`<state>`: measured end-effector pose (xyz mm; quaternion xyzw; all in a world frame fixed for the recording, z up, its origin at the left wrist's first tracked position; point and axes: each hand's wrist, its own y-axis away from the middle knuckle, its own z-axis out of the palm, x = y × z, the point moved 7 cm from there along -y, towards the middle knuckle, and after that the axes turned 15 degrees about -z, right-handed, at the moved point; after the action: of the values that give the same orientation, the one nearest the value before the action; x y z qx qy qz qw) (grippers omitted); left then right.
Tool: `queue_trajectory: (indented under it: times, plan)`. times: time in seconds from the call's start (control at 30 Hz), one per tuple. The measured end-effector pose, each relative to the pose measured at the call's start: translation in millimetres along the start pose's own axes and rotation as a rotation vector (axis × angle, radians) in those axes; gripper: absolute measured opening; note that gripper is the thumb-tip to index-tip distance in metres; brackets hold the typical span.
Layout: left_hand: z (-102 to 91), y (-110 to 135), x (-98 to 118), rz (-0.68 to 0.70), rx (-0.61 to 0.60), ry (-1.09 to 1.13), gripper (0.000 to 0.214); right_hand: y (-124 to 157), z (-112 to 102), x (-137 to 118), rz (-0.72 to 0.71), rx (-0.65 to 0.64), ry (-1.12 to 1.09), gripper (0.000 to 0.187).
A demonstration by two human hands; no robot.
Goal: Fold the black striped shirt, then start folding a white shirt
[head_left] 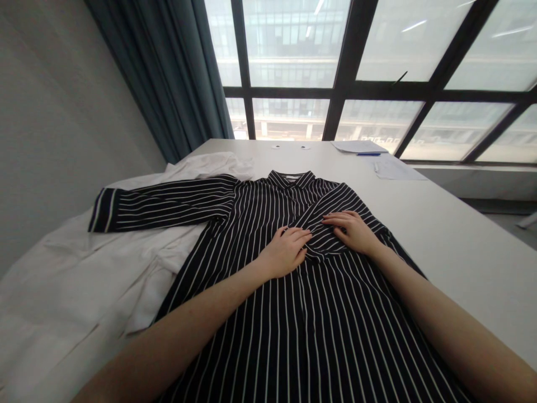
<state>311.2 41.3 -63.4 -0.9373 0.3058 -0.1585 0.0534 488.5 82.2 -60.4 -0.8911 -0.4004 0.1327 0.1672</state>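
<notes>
The white tabletop [474, 235] reaches to a big window [293, 45], a dark curtain [168, 67] beyond its far left corner, papers [356, 146] near the far right, white cloth [75, 280] along the left edge. A black, white-striped shirt [255, 235] lies mid-tabletop, collar toward the far edge, one sleeve folded inward. The left hand [287, 252] and right hand [351, 230] rest on it, loosely open, clasping nothing.

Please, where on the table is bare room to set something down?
The widest bare patch of table lies right of the striped shirt, nearer than the papers; a smaller one lies just beyond the collar. White cloth crowds the left; the shirt, under left hand and right hand, fills the middle.
</notes>
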Motion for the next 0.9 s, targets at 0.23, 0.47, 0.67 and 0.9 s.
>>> queue_trajectory:
  times: [0.23, 0.47, 0.67, 0.9]
  plan:
    - [-1.1, 0.3, -0.3, 0.004, -0.003, 0.026, 0.04, 8.2, 3.4, 22.7, 0.143, 0.069, -0.036, 0.038]
    - [-4.9, 1.7, -1.0, 0.009, 0.026, 0.045, 0.035, 25.5, 2.2, 55.2, 0.336, 0.143, 0.043, 0.036]
    - [-4.4, 2.6, -0.4, 0.035, 0.028, 0.045, 0.035, 35.9, 5.1, 67.6, 0.442, 0.1, 0.195, 0.04]
    - [-3.1, 3.2, 1.7, 0.054, -0.015, 0.015, 0.037, 39.8, 5.0, 66.4, 0.542, 0.051, 0.303, 0.042]
